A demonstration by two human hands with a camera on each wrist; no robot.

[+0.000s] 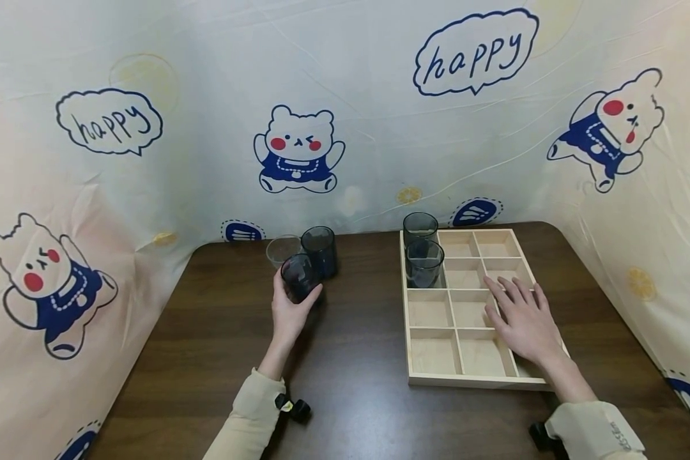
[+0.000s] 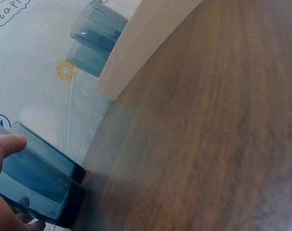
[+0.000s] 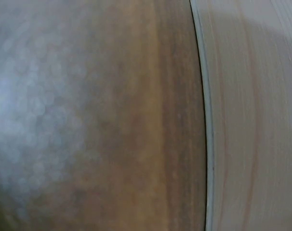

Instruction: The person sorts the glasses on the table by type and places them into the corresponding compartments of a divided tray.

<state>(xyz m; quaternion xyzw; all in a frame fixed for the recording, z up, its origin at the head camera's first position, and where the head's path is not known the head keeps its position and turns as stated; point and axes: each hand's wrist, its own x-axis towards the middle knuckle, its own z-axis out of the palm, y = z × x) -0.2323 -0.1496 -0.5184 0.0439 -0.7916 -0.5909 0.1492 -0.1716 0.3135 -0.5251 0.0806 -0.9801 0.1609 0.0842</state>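
My left hand point(image 1: 290, 317) grips a dark tinted glass point(image 1: 299, 276) between thumb and fingers, at the left of the table. Right behind that glass stand another dark glass point(image 1: 320, 252) and a clearer one point(image 1: 280, 245). In the left wrist view the thumb point(image 2: 10, 143) lies against the blue-grey glass wall. Over at the right, my right hand point(image 1: 523, 322) rests on a wooden divided tray point(image 1: 477, 382), fingers spread loosely and holding nothing. Two tinted glasses, one at the back point(image 1: 420, 223) and one in front of it point(image 1: 425, 265), stand in the tray's left column.
The brown table point(image 1: 356, 358) runs between the glasses and the tray. A printed cloth point(image 1: 374, 128) with bears hangs behind and at both sides, meeting the table's back edge. The right wrist view shows just the tabletop point(image 3: 112, 120) and the tray's side point(image 3: 252, 120).
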